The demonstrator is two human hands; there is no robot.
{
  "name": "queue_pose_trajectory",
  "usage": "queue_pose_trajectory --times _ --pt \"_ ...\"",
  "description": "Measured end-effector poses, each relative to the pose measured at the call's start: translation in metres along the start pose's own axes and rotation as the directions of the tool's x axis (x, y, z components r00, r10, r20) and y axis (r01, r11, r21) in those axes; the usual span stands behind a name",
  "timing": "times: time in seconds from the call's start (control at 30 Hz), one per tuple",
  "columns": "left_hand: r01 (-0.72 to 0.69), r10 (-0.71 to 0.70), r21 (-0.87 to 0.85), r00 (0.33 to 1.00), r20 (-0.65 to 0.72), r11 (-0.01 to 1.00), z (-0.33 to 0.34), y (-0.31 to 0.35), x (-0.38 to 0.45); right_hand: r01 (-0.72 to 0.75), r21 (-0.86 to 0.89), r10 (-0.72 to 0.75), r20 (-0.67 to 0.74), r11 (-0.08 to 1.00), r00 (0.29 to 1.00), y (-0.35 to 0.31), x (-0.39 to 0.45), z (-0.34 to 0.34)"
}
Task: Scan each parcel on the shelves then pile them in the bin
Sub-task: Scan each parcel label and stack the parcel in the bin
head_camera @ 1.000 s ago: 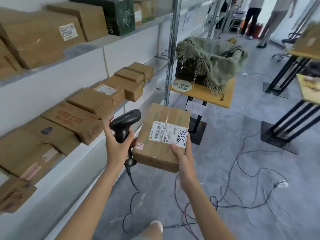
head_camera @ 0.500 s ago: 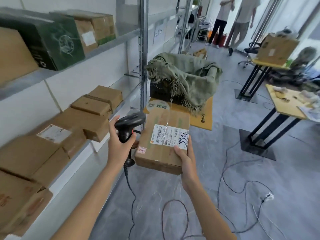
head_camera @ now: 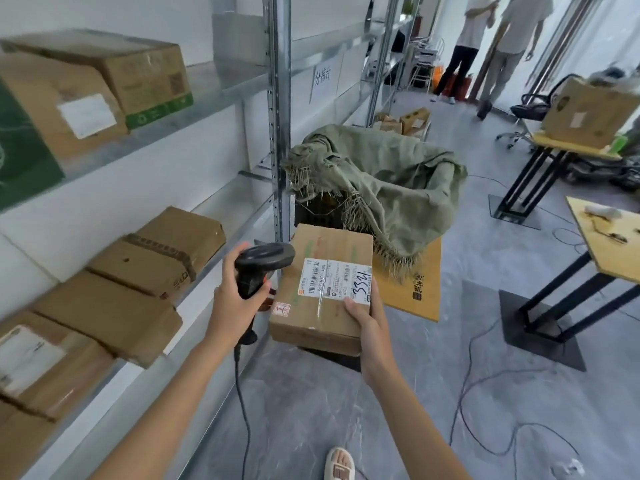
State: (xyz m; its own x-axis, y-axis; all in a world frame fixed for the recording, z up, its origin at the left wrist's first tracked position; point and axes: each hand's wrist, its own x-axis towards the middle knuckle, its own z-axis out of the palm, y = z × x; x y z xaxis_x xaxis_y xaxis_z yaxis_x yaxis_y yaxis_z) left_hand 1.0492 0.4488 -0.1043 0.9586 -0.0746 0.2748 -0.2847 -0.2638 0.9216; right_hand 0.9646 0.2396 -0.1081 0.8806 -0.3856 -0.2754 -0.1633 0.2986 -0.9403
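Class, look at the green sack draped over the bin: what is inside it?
The green sack lines a dark bin on a wooden board. Only folded cloth shows; its contents are hidden.

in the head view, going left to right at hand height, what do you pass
shelf boxes → left hand gripping the scanner → parcel → right hand holding the parcel → black table legs

The bin (head_camera: 313, 211) was mostly hidden under the green sack (head_camera: 388, 174). Small print on the parcel's label (head_camera: 334, 280) was unreadable. Left-edge boxes (head_camera: 20, 147) were cut off.
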Motion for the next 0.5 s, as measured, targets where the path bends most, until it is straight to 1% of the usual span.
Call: queue_pose_trajectory --times 0.13,0.23,0.33,0.4,0.5 --pt "0.030 -0.029 0.022 0.999 -0.034 0.999 0.026 0.002 0.058 -0.001 0.012 0.001 0.047 1.000 0.999 -0.028 0.067 -0.004" --pt "-0.006 0.008 0.022 0.994 -0.109 1.000 0.043 0.008 0.103 0.032 0.038 -0.035 0.075 0.999 0.997 -0.058 0.117 -0.005" --pt "0.005 -0.004 0.007 0.989 -0.148 1.000 0.057 0.013 0.142 0.053 0.065 -0.057 0.052 0.996 0.997 -0.084 0.156 -0.005" --pt "-0.036 0.035 -0.008 0.990 -0.136 0.999 0.069 0.016 0.169 0.086 0.083 -0.089 0.036 0.993 0.995 -0.102 0.185 -0.005" --pt "-0.061 0.055 -0.080 0.996 -0.067 0.995 0.085 0.013 0.216 0.123 0.094 -0.125 0.008 0.988 0.992 -0.130 0.233 0.003"
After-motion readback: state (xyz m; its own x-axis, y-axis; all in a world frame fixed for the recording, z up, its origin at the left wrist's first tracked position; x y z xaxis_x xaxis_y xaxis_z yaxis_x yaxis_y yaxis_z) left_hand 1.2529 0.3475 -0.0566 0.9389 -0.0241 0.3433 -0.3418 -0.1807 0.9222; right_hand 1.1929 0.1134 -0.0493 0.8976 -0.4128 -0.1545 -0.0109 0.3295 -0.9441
